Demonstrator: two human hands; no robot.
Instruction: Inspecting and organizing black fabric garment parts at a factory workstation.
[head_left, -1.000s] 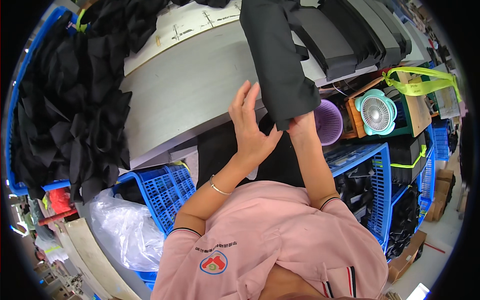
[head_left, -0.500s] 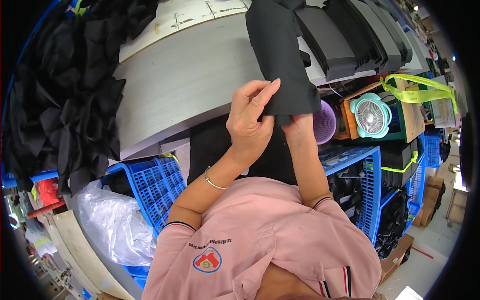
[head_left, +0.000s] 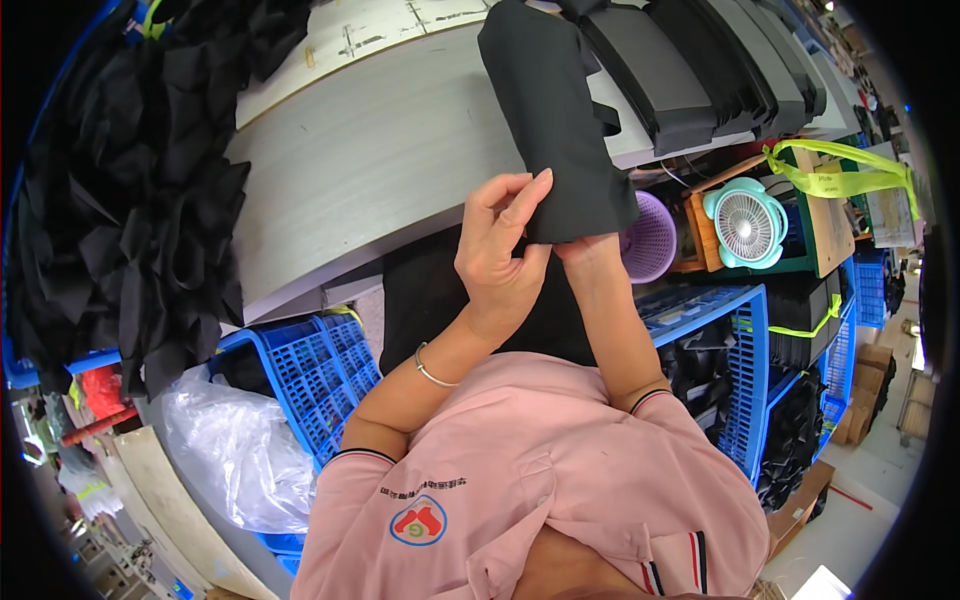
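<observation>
A long black fabric piece (head_left: 560, 130), tube-like in shape, stretches from my hands away over the table edge. My left hand (head_left: 500, 250) grips its near left edge, fingertips on top and the thumb low by the hem. My right hand (head_left: 590, 248) reaches in at the near end of the fabric; its fingers are hidden by the cloth and only the wrist side shows. A small black tab sticks out from the fabric's right side.
The grey table (head_left: 370, 150) lies ahead. Black fabric pieces (head_left: 120, 200) heap at left; stacked black and grey pieces (head_left: 650, 80) lie at far right. Blue crates (head_left: 310, 375) flank me, with a plastic bag (head_left: 235, 450) at left. A purple basket (head_left: 650, 237) and small fan (head_left: 745, 228) stand right.
The near end of the black fabric has come slightly toward me and its far end has shifted a little left. The small strip hanging at the hem by my right hand no longer shows.
</observation>
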